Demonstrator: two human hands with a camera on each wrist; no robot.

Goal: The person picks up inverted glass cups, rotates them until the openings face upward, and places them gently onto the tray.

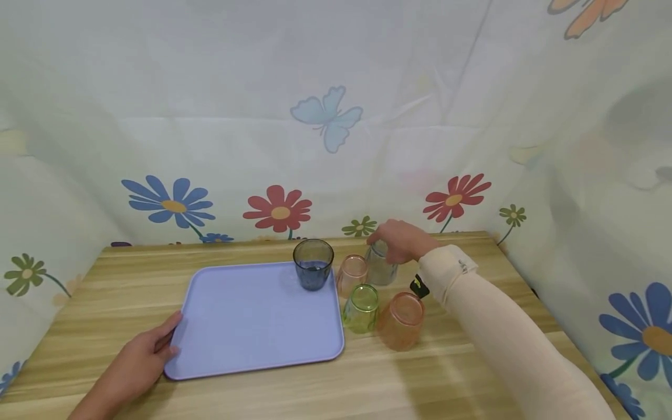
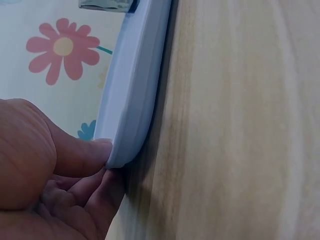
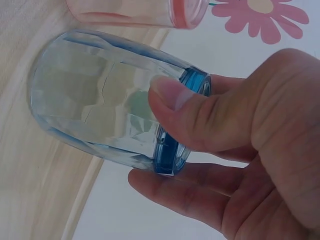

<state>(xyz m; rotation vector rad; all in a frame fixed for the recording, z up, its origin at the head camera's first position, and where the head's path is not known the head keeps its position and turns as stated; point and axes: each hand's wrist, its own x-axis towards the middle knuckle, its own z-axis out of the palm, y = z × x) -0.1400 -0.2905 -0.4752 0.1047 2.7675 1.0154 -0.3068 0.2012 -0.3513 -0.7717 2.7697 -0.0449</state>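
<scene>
My left hand [image 1: 137,363] pinches the near left edge of a lavender tray [image 1: 252,326], thumb on the rim and fingers beneath it in the left wrist view. At the tray's far right corner stands an upright dark blue-grey glass [image 1: 313,265]. My right hand [image 1: 403,240] grips a clear bluish glass [image 3: 115,100] around its thick base. This glass is upside down, its rim at the table. Right of the tray, a pink glass [image 1: 352,275], a green glass [image 1: 361,309] and an orange glass [image 1: 401,322] also stand upside down, close together.
A small black object [image 1: 419,287] with a yellow-green mark lies beside my right sleeve. The wooden table [image 1: 252,399] ends at the back against a flower-printed cloth [image 1: 226,146], which also hangs at both sides.
</scene>
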